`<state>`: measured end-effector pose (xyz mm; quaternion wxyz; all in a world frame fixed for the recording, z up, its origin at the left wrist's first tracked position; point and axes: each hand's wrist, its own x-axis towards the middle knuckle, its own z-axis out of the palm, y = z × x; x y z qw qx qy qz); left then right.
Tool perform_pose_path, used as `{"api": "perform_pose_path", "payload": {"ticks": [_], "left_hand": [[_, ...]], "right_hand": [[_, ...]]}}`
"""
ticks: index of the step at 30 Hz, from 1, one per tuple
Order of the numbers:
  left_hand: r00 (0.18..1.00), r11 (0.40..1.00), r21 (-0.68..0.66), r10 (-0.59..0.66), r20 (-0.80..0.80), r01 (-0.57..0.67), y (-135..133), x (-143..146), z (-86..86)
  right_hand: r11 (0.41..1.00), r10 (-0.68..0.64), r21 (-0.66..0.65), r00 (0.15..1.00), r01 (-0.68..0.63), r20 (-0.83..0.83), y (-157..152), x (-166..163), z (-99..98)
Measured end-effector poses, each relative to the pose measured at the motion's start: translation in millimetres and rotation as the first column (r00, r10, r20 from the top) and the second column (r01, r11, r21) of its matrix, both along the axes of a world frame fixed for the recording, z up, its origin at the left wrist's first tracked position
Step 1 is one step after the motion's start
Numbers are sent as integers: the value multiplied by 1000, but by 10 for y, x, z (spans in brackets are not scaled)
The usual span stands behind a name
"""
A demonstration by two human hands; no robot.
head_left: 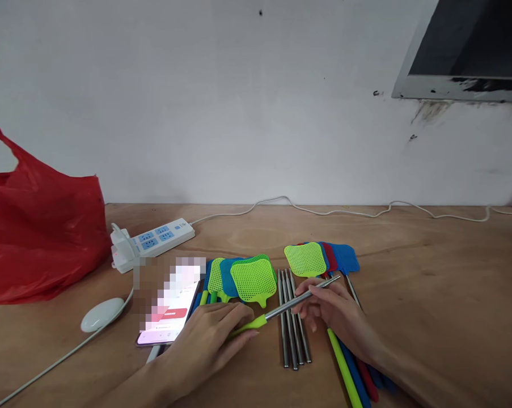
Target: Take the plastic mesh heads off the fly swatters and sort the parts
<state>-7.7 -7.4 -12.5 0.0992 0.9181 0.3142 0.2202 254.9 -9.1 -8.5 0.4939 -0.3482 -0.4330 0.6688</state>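
Note:
My left hand (215,334) is closed around a lime-green plastic handle (256,323); much of it is hidden under the fingers. A silver metal rod (287,304) runs from its end, slanting up to the right. My right hand (330,306) pinches that rod near its far tip. Below it lie several loose metal rods (293,334), side by side. Left of them rest mesh fly swatter heads, a lime-green one (253,280) and a blue one (228,275) among them. Assembled fly swatters (309,259) with green, blue and red handles lie partly under my right hand.
A lit phone (174,306) leans left of my left hand. Behind it is a white power strip (162,235) with a plug in it. A white oval device (102,314) with a cable and a red plastic bag (43,226) are at left. A thin cable (332,212) runs along the wall.

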Motion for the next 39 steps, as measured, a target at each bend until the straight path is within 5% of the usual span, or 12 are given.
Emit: {"api": "perform_pose_path", "payload": {"ticks": [6, 17, 31, 39], "left_hand": [[1000, 999, -40, -12, 29, 13, -9, 8, 31], [994, 993, -47, 108, -37, -109, -11, 0, 49], [990, 991, -34, 127, -68, -130, 47, -71, -114], [994, 991, -77, 106, -17, -107, 29, -35, -34]], "right_hand": [[998, 63, -20, 998, -63, 4, -29, -41, -18], [959, -284, -13, 957, 284, -54, 52, 45, 12], [973, -199, 154, 967, 174, 161, 85, 133, -123], [971, -168, 188, 981, 148, 96, 41, 79, -72]]}}
